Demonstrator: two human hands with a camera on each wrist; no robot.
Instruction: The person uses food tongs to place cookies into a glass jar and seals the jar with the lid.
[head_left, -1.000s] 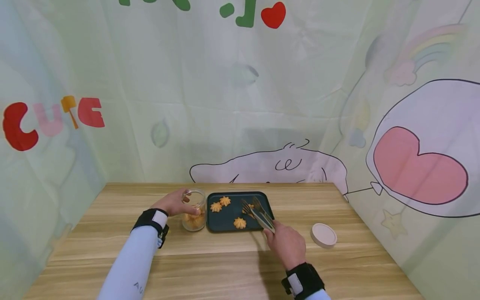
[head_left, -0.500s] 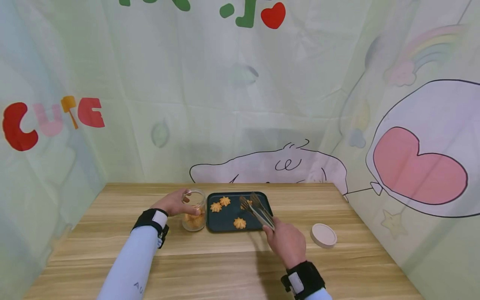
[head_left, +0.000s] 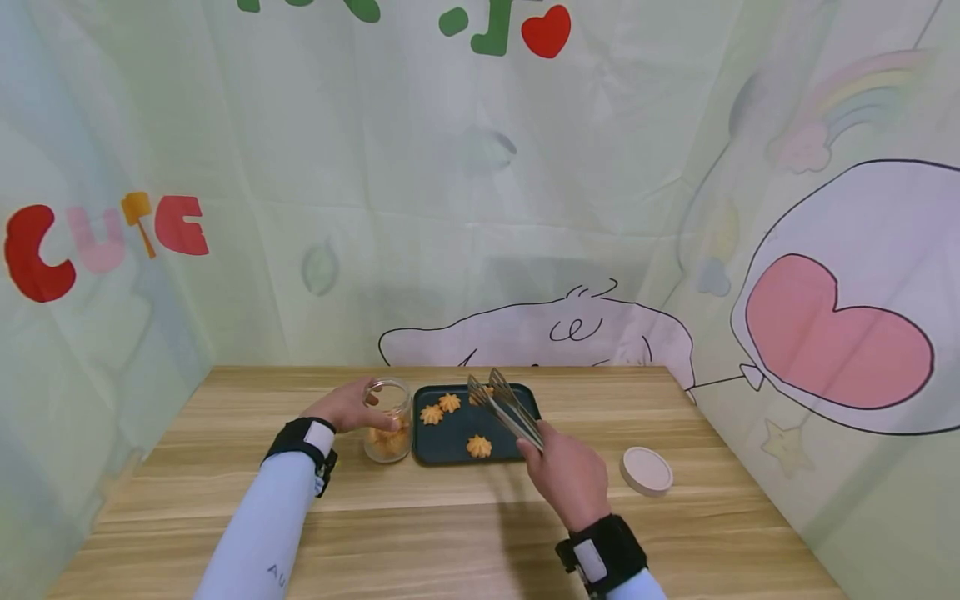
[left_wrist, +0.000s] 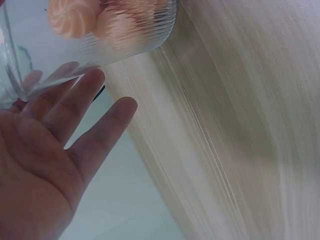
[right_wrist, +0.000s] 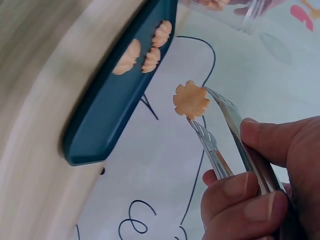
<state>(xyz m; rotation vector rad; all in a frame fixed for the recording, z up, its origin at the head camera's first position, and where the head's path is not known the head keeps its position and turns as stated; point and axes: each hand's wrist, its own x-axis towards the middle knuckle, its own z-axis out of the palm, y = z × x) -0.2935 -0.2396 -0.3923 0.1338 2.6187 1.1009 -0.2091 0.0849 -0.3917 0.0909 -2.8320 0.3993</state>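
Observation:
My left hand (head_left: 348,406) wraps around a clear glass jar (head_left: 388,423) with several orange cookies inside, standing on the wooden table just left of a dark teal tray (head_left: 456,430). In the left wrist view the fingers (left_wrist: 85,102) lie against the jar (left_wrist: 105,30). My right hand (head_left: 567,477) grips metal tongs (head_left: 504,408) that pinch one cookie (head_left: 480,392) above the tray's far edge. The right wrist view shows that cookie (right_wrist: 191,100) lifted off the tray (right_wrist: 115,115), between the tong tips (right_wrist: 212,120). Three cookies (head_left: 480,447) stay on the tray.
A round beige lid (head_left: 647,471) lies on the table (head_left: 450,533) to the right of my right hand. Printed fabric walls close in the table at the back and on both sides.
The right hand has raised the tongs off the tray with a cookie pinched in them, and moved them up and left. The left hand and jar have stayed still.

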